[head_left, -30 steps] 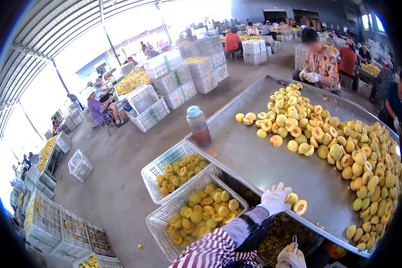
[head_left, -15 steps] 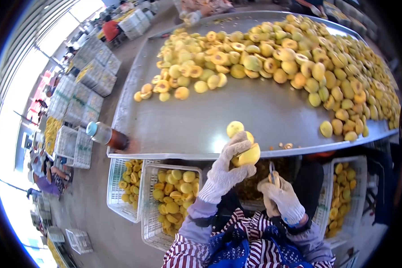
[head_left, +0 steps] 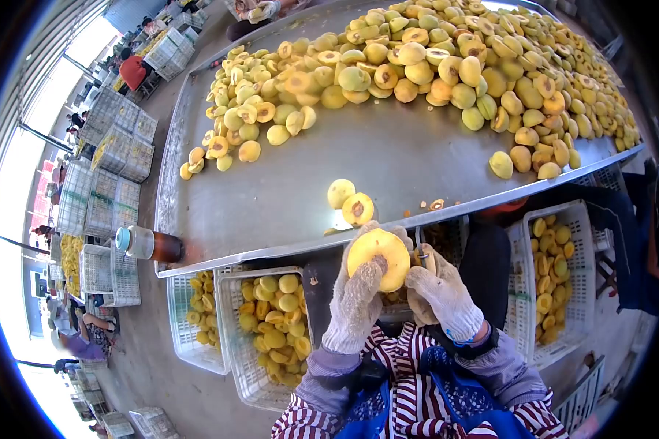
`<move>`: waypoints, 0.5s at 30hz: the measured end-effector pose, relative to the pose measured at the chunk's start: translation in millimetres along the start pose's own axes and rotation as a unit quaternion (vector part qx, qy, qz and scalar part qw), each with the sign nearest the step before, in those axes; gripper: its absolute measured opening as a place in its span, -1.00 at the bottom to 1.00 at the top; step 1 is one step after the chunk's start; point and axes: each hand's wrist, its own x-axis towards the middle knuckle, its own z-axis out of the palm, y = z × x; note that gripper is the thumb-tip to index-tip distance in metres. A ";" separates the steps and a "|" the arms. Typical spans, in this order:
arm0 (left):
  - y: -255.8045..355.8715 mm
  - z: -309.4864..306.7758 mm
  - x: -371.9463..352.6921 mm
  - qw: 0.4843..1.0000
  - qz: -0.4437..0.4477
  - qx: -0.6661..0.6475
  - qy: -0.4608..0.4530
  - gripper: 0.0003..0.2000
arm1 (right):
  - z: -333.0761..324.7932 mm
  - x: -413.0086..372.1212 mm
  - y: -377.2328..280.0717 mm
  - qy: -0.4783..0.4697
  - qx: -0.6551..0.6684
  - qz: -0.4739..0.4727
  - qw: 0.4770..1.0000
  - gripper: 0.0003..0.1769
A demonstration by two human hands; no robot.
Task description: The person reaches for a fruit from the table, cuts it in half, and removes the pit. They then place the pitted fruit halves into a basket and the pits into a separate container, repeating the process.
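Both my hands wear whitish knit gloves. In my left hand (head_left: pixel 356 300) is a yellow peach half (head_left: pixel 379 257), its round cut face turned up toward me and my thumb pressed on its middle. My right hand (head_left: pixel 444 294) is close beside it, closed around a small hand tool (head_left: pixel 422 254) with a thin metal end; most of its handle is hidden by the glove. Just beyond my left fingers, a peach half with a brown center (head_left: pixel 358 209) and a paler peach piece (head_left: pixel 340 193) lie on the metal table (head_left: pixel 271 212).
A large heap of halved peaches (head_left: pixel 417 69) covers the table's far and right parts. A bottle of dark liquid (head_left: pixel 151 244) lies at the left edge. White crates of peaches (head_left: pixel 236 344) (head_left: pixel 520 307) stand below on both sides. Other people sit farther off.
My left hand has drawn in toward my right hand and now shows the peach half's cut face. Two peach pieces lie on the table beyond it. The view has shifted.
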 end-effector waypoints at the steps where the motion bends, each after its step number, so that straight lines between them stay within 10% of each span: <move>1: 4.4 2.5 0.2 0.999 0.025 0.003 -0.021 -0.33 | -0.7 -2.8 -4.0 0.010 -0.035 0.003 0.999 -0.57; 9: 12.9 -0.2 1.2 0.995 0.029 0.098 -0.010 -0.36 | 3.5 -15.5 0.5 -0.014 -0.428 -0.103 0.898 -0.52; 15: 8.3 9.1 -5.7 0.988 0.083 0.125 -0.020 -0.34 | 7.5 -18.9 0.2 -0.005 -0.469 -0.119 0.875 -0.52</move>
